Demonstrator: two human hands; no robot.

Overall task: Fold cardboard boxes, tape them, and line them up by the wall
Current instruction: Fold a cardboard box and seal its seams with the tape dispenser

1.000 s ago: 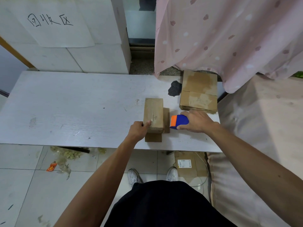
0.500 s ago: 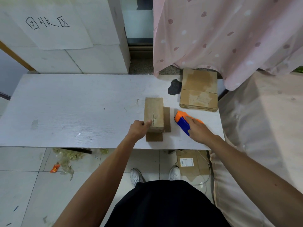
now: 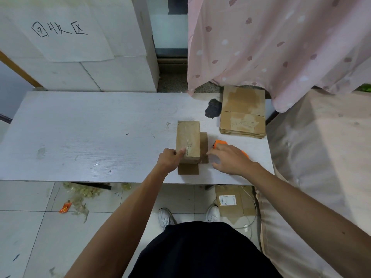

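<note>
One box (image 3: 188,137) sits near the table's (image 3: 90,137) front edge, its top closed and two flaps flat at 6 and 3 o'clock. The left hand (image 3: 169,158) clasps its near corner, thumb on top. The right hand (image 3: 230,157) is spread loose, grasping nothing, over one orange tape dispenser (image 3: 217,143) at 3 o'clock. One stack of flat cardboard (image 3: 243,113) lies at 1 o'clock, and bare tabletop stretches toward 9.

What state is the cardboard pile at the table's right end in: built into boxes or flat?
Flat. The cardboard pile lies as thin stacked sheets on the table, layered edges showing, no walls raised.
</note>
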